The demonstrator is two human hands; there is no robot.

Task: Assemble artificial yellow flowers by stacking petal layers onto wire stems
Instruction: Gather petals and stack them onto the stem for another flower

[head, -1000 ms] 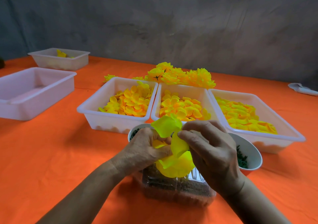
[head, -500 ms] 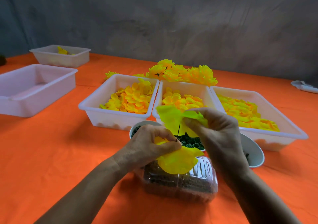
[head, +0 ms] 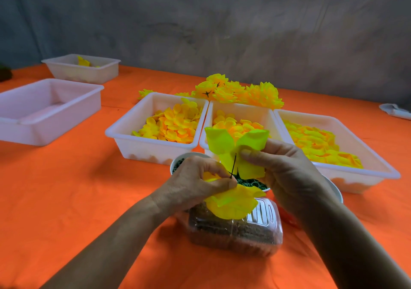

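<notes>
- The fingers [head: 224, 183] of the left hand [head: 195, 184] were curled and pinched the foot of a thin dark wire [head: 233, 165], with a lower petal layer [head: 233, 203] bunched under them.
- The fingers [head: 252, 157] of the right hand [head: 289, 171] pinched a loose petal layer [head: 229, 148] by its right side, thumb toward the camera.
- The wire ran up and slightly right from the left pinch, its long axis near upright, and its tip lay against the middle of the loose layer.
- That layer stood above the lower one, apart from it, with bare wire between the 2.
- Judged from this, the layer was threaded at the tip only; the next move would be a slide down along the wire toward the left fingers.
- The right hand was nearer the loose layer and held it; the left hand was nearer the stack and could steady the wire.
- A tilt of the layer off the wire's axis could bend the thin wire or tear the hole.
- Below the hands sat a clear box [head: 235, 228] and a white bowl [head: 178, 163] of dark green pieces, on the orange desk [head: 66, 188].
- 3 white trays [head: 153, 142] of yellow petals stood side by side beyond, with finished flowers [head: 240, 92] behind them.
</notes>
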